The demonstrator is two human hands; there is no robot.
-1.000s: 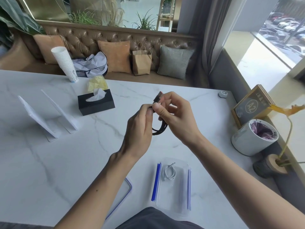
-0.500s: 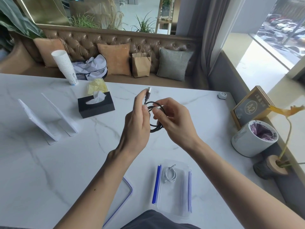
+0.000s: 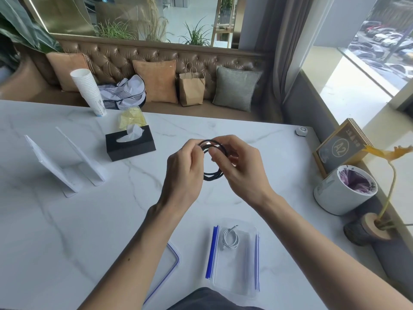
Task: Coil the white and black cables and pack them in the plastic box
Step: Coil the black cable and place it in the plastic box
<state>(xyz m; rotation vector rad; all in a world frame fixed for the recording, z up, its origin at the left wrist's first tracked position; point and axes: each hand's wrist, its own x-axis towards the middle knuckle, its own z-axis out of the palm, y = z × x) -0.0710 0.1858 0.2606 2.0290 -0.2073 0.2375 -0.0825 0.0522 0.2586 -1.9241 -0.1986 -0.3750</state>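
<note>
A black cable [image 3: 212, 175], wound into a small coil, hangs in the air above the middle of the marble table. My left hand [image 3: 185, 171] pinches the coil's top left and my right hand [image 3: 241, 166] grips its right side. The cable's plug is hidden behind my fingers. Near the table's front edge stands a clear plastic box [image 3: 250, 278] with blue clips along its sides. A coiled white cable [image 3: 230, 239] lies inside it at the far end. The box's lid [image 3: 173, 260], clear with a blue rim, lies to the left, partly under my left forearm.
A black tissue box [image 3: 130, 146] and two white stands [image 3: 67, 159] are at the left. A stack of paper cups [image 3: 88, 90] stands at the far edge. At the right sit a white bin [image 3: 342, 193], a framed A2 sign [image 3: 339, 146] and a wooden vase [image 3: 368, 229].
The plug end that stood up above my left thumb has been brought down into the coil. Both hands have moved closer together around the loop.
</note>
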